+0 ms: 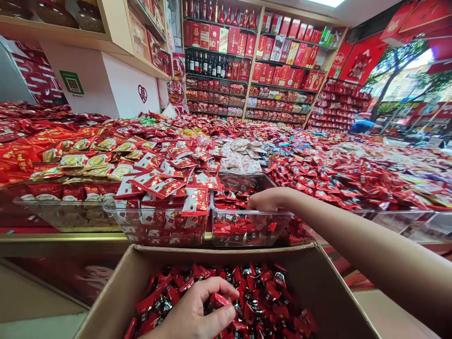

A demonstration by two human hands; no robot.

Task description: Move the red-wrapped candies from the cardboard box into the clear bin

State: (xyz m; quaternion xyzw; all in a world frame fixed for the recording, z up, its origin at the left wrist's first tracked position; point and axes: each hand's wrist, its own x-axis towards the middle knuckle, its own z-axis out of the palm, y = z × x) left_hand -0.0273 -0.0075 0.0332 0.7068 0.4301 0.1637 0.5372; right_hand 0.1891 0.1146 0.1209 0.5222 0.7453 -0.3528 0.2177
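Observation:
My left hand (208,306) is inside an open cardboard box (226,254) filled with red-and-black wrapped candies (257,294). Its thumb and forefinger curl around a red-wrapped candy (219,299). My right hand (264,203) reaches from the right down into a clear plastic bin (233,214) just beyond the box. Similar red-wrapped candies (231,233) lie low in that bin, below its rim. Through the bin's front wall my right fingers show only dimly among the candies, and whether they grip any is hidden.
Left of the bin, another clear bin (158,214) is heaped with red-and-white packets (164,183). Gold-and-red packets (88,162) fill a bin farther left. More candy piles (328,174) spread rightward. Shelves of bottles and red boxes (235,42) stand behind.

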